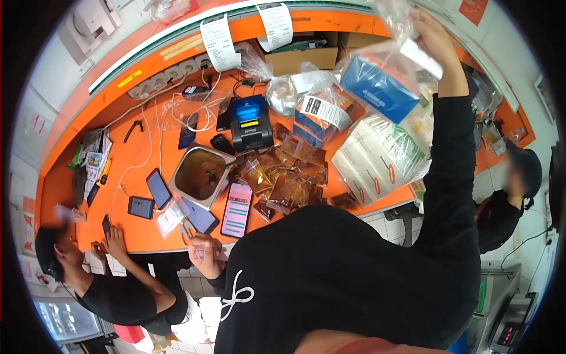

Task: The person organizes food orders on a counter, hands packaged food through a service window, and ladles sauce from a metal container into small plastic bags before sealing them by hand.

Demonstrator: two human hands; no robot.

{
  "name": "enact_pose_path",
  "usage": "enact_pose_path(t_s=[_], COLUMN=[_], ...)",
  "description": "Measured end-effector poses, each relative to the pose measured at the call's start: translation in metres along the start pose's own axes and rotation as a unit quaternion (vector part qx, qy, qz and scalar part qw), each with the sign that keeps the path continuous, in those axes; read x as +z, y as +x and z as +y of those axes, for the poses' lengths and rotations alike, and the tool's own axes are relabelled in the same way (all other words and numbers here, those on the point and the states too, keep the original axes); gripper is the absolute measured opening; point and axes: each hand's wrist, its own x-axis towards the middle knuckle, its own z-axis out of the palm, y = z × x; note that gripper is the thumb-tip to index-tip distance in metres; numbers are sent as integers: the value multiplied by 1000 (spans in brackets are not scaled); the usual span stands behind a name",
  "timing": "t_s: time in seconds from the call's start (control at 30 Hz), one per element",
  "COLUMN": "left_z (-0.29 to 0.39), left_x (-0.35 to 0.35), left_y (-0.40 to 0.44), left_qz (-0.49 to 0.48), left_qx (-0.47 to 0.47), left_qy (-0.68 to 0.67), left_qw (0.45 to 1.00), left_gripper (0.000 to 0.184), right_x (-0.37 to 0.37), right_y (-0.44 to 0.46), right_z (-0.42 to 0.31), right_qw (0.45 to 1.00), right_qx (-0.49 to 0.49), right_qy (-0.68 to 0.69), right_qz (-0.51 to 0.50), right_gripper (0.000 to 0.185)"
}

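Observation:
My right hand (435,41) is raised at the upper right, its fingers closed round the gathered top of a clear plastic bag (394,16). Inside the hanging bag is a blue box (380,87), and a white paper slip (421,59) shows beside it. Low at the table's front edge, my left hand (206,255) is curled round something small and pinkish that I cannot make out. Close by it lie a phone with a lit pink screen (237,210) and another phone (199,216).
Sauce sachets (286,177) lie piled beside a metal container (200,174) of brown liquid. Behind stands a label printer (250,123). Bagged boxes (377,159) fill the right side. Receipts (220,42) hang from the shelf. Co-workers stand left (112,289) and right (501,218).

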Motion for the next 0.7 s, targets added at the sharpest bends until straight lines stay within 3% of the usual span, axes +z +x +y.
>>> enact_pose_path(t_s=[0.07,0.13,0.2,0.23,0.3,0.33,0.4,0.53,0.63,0.7], left_z=[-2,-4,-4,-4,-5,-7,-8,-6,-6,-6], left_x=[-3,-5,-7,-8,-11,-14,-14,-10,-14,-13], left_y=[6,11,14,14,14,13,12,9,4,4], left_qz=[-9,-3,8,13,36,38,41,57,76,93], left_qx=[12,17,12,18,-17,-23,-29,-30,-27,-23], left_qy=[4,0,10,7,-5,0,2,3,8,-7], left_qw=[1000,1000,1000,1000,999,999,999,998,997,995], left_gripper=[15,15,15,15,15,14,13,13,13,13], right_x=[18,25,31,27,9,1,-15,-30,-10,8], right_y=[-6,-5,0,6,18,21,29,49,42,46], right_z=[9,34,68,83,112,130,168,239,234,217], right_qw=[992,971,931,931,941,942,898,843,869,826], right_qx=[95,98,73,66,215,212,31,69,138,145], right_qy=[-55,-218,-349,-350,-218,-219,-428,-523,-473,-541], right_qz=[59,24,79,77,145,141,94,104,33,-67], right_gripper=[14,14,14,14,13,13,6,8,16,26])
